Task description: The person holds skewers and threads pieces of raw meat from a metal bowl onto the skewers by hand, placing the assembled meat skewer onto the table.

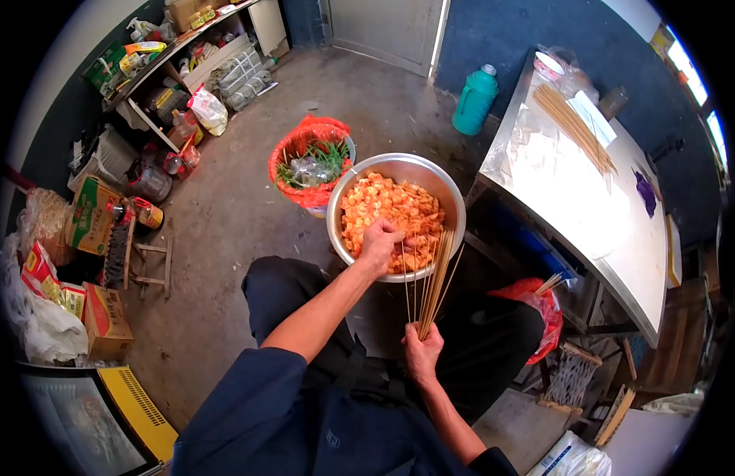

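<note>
A wide metal basin (454, 186) in front of my knees holds a heap of orange-red coated meat chunks (387, 202). My left hand (381, 244) is over the near part of the heap, fingers pinched together by the tip of one thin stick; what lies between them is too small to make out. Below the basin, my right hand (423, 351) is wrapped round the lower ends of a bundle of bamboo skewers (437, 278). The skewers point up and away, fanning out over the basin's near rim.
A bucket lined with a red bag (284, 170) stands beyond the basin, with green stalks inside. At right is a white-topped table (573, 206) bearing more skewers (577, 127). A teal thermos (475, 101) stands on the floor. Another red bag (550, 321) sits by my right knee.
</note>
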### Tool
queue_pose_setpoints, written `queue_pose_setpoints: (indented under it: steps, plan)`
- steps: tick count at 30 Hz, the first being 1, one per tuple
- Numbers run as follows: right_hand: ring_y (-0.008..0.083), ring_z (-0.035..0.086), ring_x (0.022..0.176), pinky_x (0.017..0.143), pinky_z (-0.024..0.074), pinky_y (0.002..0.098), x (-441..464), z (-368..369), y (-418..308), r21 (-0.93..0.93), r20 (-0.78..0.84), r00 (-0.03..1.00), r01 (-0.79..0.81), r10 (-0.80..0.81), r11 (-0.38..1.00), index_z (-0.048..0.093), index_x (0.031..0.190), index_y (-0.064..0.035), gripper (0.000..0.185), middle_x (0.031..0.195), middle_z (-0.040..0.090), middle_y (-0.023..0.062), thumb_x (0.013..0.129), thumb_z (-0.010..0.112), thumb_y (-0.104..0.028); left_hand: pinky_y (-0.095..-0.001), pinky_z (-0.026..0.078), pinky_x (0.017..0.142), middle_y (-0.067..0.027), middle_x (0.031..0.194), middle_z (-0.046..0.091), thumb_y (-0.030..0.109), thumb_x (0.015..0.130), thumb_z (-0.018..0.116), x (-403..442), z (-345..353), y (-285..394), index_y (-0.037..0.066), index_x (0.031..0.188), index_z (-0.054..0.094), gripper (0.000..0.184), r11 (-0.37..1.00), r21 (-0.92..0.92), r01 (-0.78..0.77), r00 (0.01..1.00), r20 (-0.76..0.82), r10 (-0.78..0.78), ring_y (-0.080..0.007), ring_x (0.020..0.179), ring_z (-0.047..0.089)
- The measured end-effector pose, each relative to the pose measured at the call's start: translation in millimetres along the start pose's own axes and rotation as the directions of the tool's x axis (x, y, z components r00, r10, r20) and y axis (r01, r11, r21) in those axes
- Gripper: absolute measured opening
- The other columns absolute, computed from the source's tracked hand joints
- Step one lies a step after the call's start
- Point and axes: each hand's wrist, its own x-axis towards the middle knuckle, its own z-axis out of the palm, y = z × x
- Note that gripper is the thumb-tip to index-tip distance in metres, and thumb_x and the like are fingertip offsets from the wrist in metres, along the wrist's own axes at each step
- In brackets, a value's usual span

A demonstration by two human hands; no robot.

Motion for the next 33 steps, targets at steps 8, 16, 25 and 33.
queue_pose_setpoints:
  steps: [8,16,25,33]
  plan:
    - [0.0082,0.051,0.053,0.048,0.0413,0.0230,-0.6,2.5,-3.3,0.051,-0.046,0.999,-0.002,0.004,0.999,0.055,0.082,-0.0016,0.011,0.063,0.055,0.0011,0.086,0.063,-0.007,-0.0357,0.056,0.054,-0.0134,0.075,0.061,-0.004,0.082,0.057,-17.5,13.3,-16.9,0.006,0.080,0.043,0.018,0.986,-0.061,0.157,0.987,0.045,-0.154,-0.0258,0.063,0.066]
    - [0.0061,0.044,0.044,0.040,0.0339,0.0207,17.3,3.0,-14.5,0.183,-0.044,0.992,-0.107,0.117,0.977,0.054,0.084,-0.0044,0.012,0.061,0.055,0.0012,0.088,0.063,-0.011,-0.0344,0.058,0.059,-0.0146,0.078,0.065,-0.001,0.084,0.059,-42.9,30.0,-15.4,0.005,0.079,0.046,0.015,0.985,0.106,0.138,0.971,0.180,-0.155,-0.0252,0.068,0.068]
    - [0.0046,0.041,0.041,0.037,0.0306,0.0184,45.4,3.1,-35.8,0.264,-0.035,0.996,-0.070,0.082,0.962,0.054,0.087,-0.0063,0.011,0.059,0.053,-0.0001,0.089,0.062,-0.014,-0.0310,0.056,0.061,-0.0130,0.085,0.066,0.007,0.081,0.065,-19.1,9.6,1.0,0.002,0.083,0.057,0.010,0.910,0.403,-0.093,0.949,0.313,-0.041,-0.0195,0.074,0.067]
    - [0.0049,0.044,0.045,0.041,0.0337,0.0205,24.4,10.3,-18.3,0.200,0.050,0.992,-0.128,0.120,0.971,0.055,0.085,-0.0041,0.013,0.060,0.055,0.0005,0.088,0.062,-0.014,-0.0482,0.049,0.072,-0.0193,0.083,0.064,0.021,0.069,0.065,8.7,-34.3,18.8,0.001,0.083,0.063,0.025,-0.148,0.954,-0.260,0.916,0.292,0.274,-0.0397,0.081,0.061]
